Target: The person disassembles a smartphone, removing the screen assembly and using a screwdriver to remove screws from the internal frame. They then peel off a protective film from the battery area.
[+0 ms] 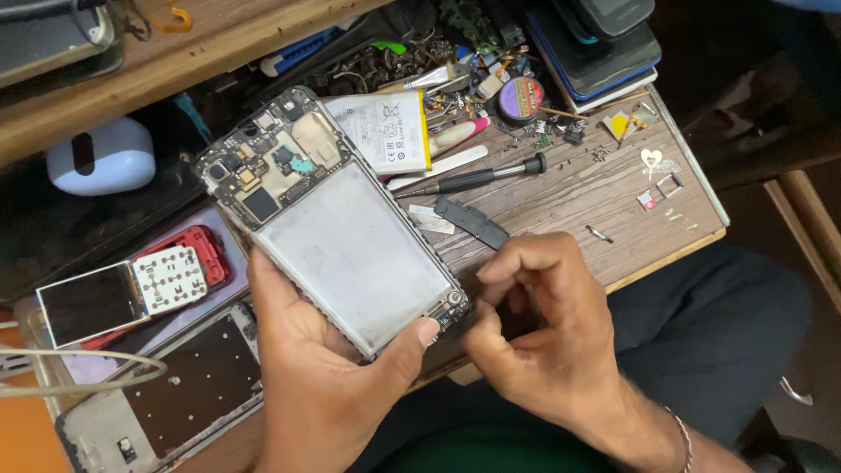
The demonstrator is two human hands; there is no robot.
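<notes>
My left hand (324, 368) holds an opened smartphone (337, 232) from below, back cover off, its circuit board at the top and the bare battery bay facing up. The thumb presses the phone's lower right corner. My right hand (543, 324) is curled just right of that corner, fingertips pinched together near the phone's bottom edge; whether it holds a small part I cannot tell. A black plastic cover piece (471, 221) lies on the wooden table just above the right hand. A removed white battery (384, 131) lies behind the phone.
A black screwdriver (477, 178) lies right of the battery. A solder-wire spool (520, 99), loose screws and parts clutter the back. A red keypad phone (131, 285) and a phone frame (175, 385) sit at left. A SIM tray (661, 191) rests near the table's right edge (701, 188).
</notes>
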